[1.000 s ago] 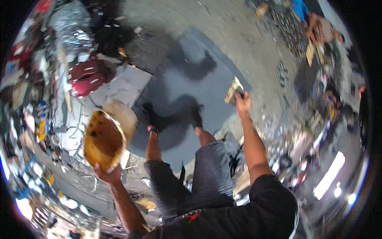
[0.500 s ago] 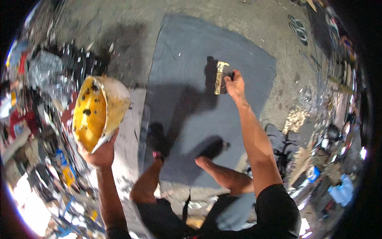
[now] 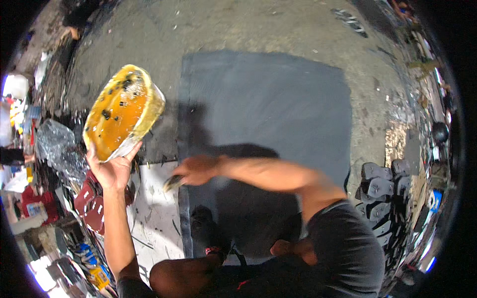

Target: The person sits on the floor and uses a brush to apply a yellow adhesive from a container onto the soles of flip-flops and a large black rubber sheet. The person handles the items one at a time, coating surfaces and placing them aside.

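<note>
My left hand (image 3: 112, 166) holds up a cut-down plastic container (image 3: 158, 104), its fingers gripping the lower end. Inside it is a glossy amber, glue-like mass (image 3: 117, 111) dotted with black bits, and a dried yellow crust coats the rim. My right hand (image 3: 198, 170) reaches across to the left, closed on a flat spreader (image 3: 173, 184) with a pale yellowish edge; motion blurs it. Below that hand lies the left edge of a large dark grey sheet (image 3: 278, 99), spread flat on the floor, with my shadow falling over it.
Left of the sheet is a white board (image 3: 154, 213) with dark strips on it. Maroon pieces (image 3: 92, 206) and a clear plastic bag (image 3: 57, 144) lie farther left. Grey sole-shaped pieces (image 3: 380, 187) are stacked at the right. A pair of sandals (image 3: 350, 22) rests at the far right.
My right hand has swept left and nearer with the spreader, from over the sheet to its left edge. The container in my left hand sits slightly higher in view, its opening more visible.
</note>
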The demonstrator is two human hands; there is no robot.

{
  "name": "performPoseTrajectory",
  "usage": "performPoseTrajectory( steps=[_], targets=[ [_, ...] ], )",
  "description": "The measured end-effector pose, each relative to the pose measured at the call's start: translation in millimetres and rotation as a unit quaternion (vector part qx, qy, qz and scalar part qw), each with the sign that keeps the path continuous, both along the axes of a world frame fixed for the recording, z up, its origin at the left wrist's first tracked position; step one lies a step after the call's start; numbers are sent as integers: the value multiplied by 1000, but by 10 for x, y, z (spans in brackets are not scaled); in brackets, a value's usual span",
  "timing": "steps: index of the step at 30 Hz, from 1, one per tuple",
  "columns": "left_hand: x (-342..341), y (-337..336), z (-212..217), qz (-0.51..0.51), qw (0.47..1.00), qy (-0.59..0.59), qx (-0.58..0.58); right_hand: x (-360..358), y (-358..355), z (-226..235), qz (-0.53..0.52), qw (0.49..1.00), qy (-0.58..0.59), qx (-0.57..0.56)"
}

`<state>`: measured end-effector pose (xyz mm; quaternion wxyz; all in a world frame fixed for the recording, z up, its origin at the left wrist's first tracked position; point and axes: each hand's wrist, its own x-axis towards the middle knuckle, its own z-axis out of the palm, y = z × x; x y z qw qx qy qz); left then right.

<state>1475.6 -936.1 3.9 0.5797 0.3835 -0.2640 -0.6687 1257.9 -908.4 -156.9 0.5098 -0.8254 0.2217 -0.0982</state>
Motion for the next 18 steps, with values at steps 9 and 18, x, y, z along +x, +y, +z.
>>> performPoseTrajectory(
  steps=[9,18],
  targets=[
    [-1432,-638,-151,-80,889,-378,-247,-3941,847,821,-758,647,45,-68],
    [-3078,-319,154,-101,731,-536,-410,-3760,1817,1048,-779,603,-52,-163]
  ],
)
